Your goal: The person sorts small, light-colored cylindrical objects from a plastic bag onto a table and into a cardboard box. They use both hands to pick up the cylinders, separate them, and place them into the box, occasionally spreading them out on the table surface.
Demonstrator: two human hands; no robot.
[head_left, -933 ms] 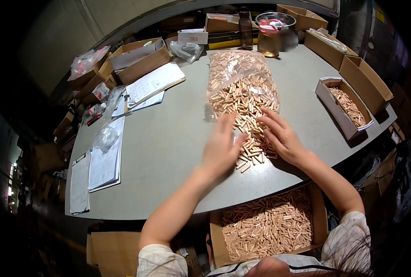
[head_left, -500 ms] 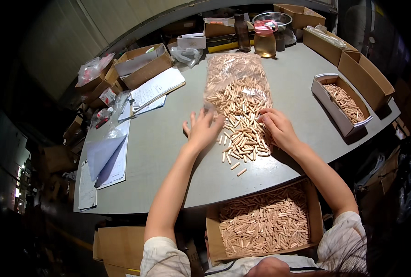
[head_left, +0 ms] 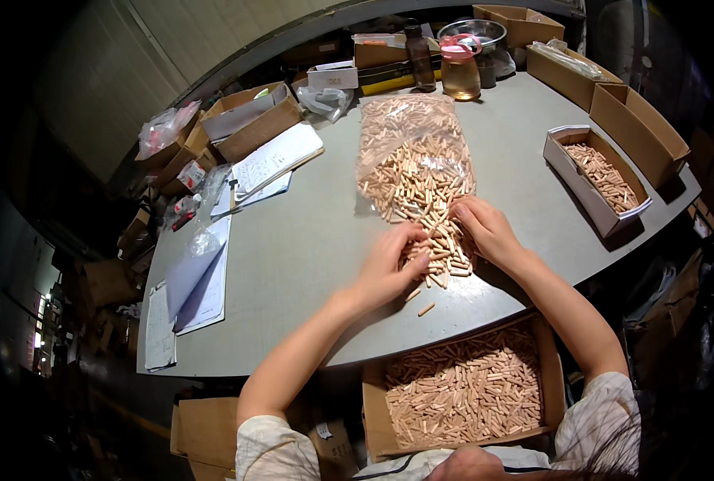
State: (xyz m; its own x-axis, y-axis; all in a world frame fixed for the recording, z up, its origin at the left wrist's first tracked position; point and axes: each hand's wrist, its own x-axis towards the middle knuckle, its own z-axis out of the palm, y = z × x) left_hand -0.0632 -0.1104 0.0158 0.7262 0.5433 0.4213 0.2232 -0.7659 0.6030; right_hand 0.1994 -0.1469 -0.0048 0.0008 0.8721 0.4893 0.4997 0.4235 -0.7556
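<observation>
A heap of short wooden dowels [head_left: 451, 255] spills from the near end of a clear plastic bag [head_left: 409, 120], which lies on the table full of more dowels. My left hand [head_left: 390, 260] cups the heap's left side, thumb and fingers apart, with dowels between them. Against the right side rests my right hand [head_left: 485, 228], its fingers bent and loosely curved, the tips among the dowels and partly hidden. One loose dowel [head_left: 426, 309] lies nearer the table edge. Below that edge, in front of me, a cardboard box [head_left: 374, 417] holds a thick layer of dowels.
A narrow white box of dowels [head_left: 569, 172] stands on the right beside an open brown box [head_left: 641, 132]. A pink-lidded jug [head_left: 461, 76] and a dark bottle [head_left: 421, 60] stand at the back. Papers [head_left: 281, 160] and a clipboard [head_left: 204, 301] lie left.
My left hand has moved right and nearer, from beside the bag's mouth onto the dowel heap. The heap's left side is drawn in. My right hand has barely moved.
</observation>
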